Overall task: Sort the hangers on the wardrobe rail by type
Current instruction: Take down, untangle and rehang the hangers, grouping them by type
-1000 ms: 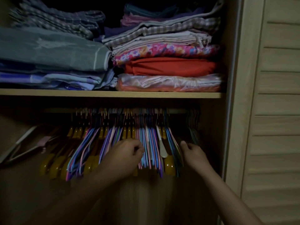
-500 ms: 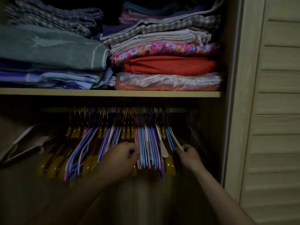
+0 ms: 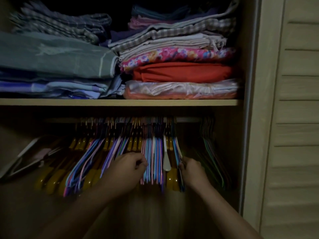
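While glossy amber hangers [image 3: 170, 180] hang between, both hands, left hand [image 3: 126, 167] and right hand [image 3: 191, 170], pinch thin coated-wire hangers [image 3: 151, 159].

A shelf [image 3: 120, 102] runs across the middle of the frame, with two stacks of folded cloth on it: one stack [image 3: 55, 66] at upper left, another [image 3: 179, 66] to its right. Below the shelf, hangers [image 3: 151, 152] hang packed along the rail [image 3: 188, 120]. The left hand [image 3: 127, 167] and right hand [image 3: 191, 168] sit among them at lower centre. A slatted door [image 3: 296, 118] stands at the right edge.
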Action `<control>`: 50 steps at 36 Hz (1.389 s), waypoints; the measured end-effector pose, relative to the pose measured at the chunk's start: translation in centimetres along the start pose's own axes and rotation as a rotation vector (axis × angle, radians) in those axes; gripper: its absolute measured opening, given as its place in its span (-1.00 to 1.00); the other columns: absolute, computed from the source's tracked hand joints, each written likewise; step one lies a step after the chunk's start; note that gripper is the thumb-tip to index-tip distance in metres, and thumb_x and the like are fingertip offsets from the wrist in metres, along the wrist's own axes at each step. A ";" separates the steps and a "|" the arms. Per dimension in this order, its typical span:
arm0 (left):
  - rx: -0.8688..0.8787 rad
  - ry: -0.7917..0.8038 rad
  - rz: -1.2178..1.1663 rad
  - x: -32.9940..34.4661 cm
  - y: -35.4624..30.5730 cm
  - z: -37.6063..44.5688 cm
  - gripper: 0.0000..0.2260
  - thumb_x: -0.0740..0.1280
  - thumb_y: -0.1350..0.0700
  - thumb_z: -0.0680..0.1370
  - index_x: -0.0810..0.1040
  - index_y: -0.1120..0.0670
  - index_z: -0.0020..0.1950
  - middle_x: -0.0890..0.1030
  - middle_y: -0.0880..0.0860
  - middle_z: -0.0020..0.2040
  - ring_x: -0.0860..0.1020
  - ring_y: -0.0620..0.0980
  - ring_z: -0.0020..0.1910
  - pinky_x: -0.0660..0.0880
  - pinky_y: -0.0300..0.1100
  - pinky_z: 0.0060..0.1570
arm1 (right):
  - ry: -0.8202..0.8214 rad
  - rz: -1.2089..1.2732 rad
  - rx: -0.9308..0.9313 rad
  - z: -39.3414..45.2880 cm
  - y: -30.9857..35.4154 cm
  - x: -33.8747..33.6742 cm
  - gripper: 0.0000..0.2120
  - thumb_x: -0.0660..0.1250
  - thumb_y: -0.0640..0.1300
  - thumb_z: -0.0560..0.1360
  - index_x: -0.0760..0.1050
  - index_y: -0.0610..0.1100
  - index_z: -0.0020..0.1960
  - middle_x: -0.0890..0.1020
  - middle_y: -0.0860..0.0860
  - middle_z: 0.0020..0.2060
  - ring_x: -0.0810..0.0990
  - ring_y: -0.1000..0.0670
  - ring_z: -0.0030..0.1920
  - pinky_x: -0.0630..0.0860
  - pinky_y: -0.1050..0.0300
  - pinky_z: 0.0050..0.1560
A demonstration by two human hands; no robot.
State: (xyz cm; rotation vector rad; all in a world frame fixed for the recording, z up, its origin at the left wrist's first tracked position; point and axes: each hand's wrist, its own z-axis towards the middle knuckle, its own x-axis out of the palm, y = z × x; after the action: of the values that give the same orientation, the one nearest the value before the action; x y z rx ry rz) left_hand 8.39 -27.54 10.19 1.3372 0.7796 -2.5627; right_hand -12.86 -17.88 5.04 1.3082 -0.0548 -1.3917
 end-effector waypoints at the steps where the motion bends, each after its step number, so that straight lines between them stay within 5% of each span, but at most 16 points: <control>1: 0.000 -0.001 0.002 0.0 0.0 0.0 -0.88 0.22 0.02 0.66 0.53 -0.14 0.00 0.56 -0.19 -0.09 0.56 -0.23 -0.14 0.52 -0.31 -0.14 | -0.005 -0.003 -0.008 -0.1 0.1 0.1 -0.82 0.18 -0.05 0.65 0.52 0.03 0.18 0.62 0.09 -0.07 0.61 0.14 -0.07 0.59 0.14 -0.01; 22: 0.069 0.023 -0.031 0.6 -1.4 1.0 -0.85 0.23 0.05 0.66 0.50 -0.18 -0.04 0.56 -0.19 -0.11 0.54 -0.26 -0.17 0.42 -0.39 -0.25 | 0.035 -0.051 -0.072 -0.4 1.7 0.6 -0.84 0.20 -0.07 0.64 0.53 0.00 0.15 0.62 0.03 -0.07 0.62 0.06 -0.08 0.62 0.08 -0.05; 25: 0.062 0.028 -0.053 0.9 -1.5 1.2 -0.86 0.23 0.05 0.66 0.50 -0.19 -0.02 0.54 -0.21 -0.08 0.55 -0.24 -0.13 0.44 -0.36 -0.19 | 0.071 0.029 -0.067 -0.6 1.9 0.7 -0.82 0.19 -0.01 0.65 0.54 0.01 0.14 0.61 0.07 -0.13 0.60 0.12 -0.14 0.54 0.21 -0.20; 31: 0.061 0.048 -0.048 0.9 -1.2 1.0 -0.87 0.24 0.04 0.66 0.54 -0.15 0.00 0.56 -0.20 -0.08 0.55 -0.23 -0.13 0.46 -0.35 -0.18 | 0.028 0.045 -0.051 -0.9 1.8 -0.3 -0.66 0.08 0.17 0.65 0.53 0.03 -0.05 0.62 0.06 -0.24 0.61 0.14 -0.22 0.55 0.19 -0.22; 33: 0.062 0.046 -0.032 0.7 -0.9 1.0 -0.87 0.23 0.05 0.66 0.54 -0.14 -0.01 0.56 -0.18 -0.09 0.55 -0.24 -0.12 0.47 -0.36 -0.16 | 0.003 0.023 -0.029 -0.8 1.7 -0.9 -0.62 0.06 0.18 0.65 0.55 0.02 -0.08 0.64 0.03 -0.23 0.64 0.08 -0.22 0.62 0.04 -0.15; 36: 0.045 0.017 -0.012 0.2 -0.4 0.9 -0.87 0.23 0.04 0.66 0.54 -0.15 -0.02 0.56 -0.19 -0.10 0.54 -0.26 -0.14 0.42 -0.40 -0.22 | -0.075 -0.071 -0.030 -0.7 2.0 -2.2 -0.67 0.08 0.07 0.67 0.53 -0.01 -0.12 0.61 0.04 -0.27 0.62 0.08 -0.28 0.61 0.05 -0.22; 40: 0.023 -0.012 0.035 -0.7 0.7 0.5 -0.87 0.22 0.01 0.66 0.55 -0.13 0.00 0.55 -0.18 -0.06 0.53 -0.23 -0.10 0.50 -0.32 -0.13 | -0.195 -0.164 -0.060 -0.4 3.5 -4.7 -0.68 0.07 0.01 0.68 0.45 0.03 -0.19 0.54 0.08 -0.33 0.51 0.15 -0.35 0.33 0.24 -0.41; 45: -0.004 -0.026 0.045 -1.8 1.5 -0.3 -0.88 0.20 0.00 0.67 0.53 -0.16 0.03 0.53 -0.21 -0.03 0.52 -0.24 -0.11 0.46 -0.35 -0.15 | -0.269 -0.318 -0.057 1.5 5.0 -6.8 -0.80 0.17 -0.10 0.64 0.52 -0.09 -0.08 0.45 0.01 -0.27 0.63 -0.17 -0.08 0.41 0.08 -0.21; 50: -0.020 -0.052 0.024 -2.4 1.6 -1.0 -0.88 0.21 0.01 0.66 0.51 -0.19 0.02 0.52 -0.23 -0.04 0.52 -0.27 -0.12 0.39 -0.38 -0.24 | -0.166 -0.334 0.047 4.1 6.6 -7.8 -0.85 0.21 -0.22 0.61 0.55 -0.18 0.04 0.58 -0.13 -0.09 0.59 -0.18 -0.01 0.39 0.09 -0.10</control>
State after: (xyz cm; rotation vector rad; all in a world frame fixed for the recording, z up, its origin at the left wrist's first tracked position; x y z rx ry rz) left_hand 11.11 -28.65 11.05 1.2617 0.7733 -2.5538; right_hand -13.61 -17.07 16.01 1.2773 0.0207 -1.7919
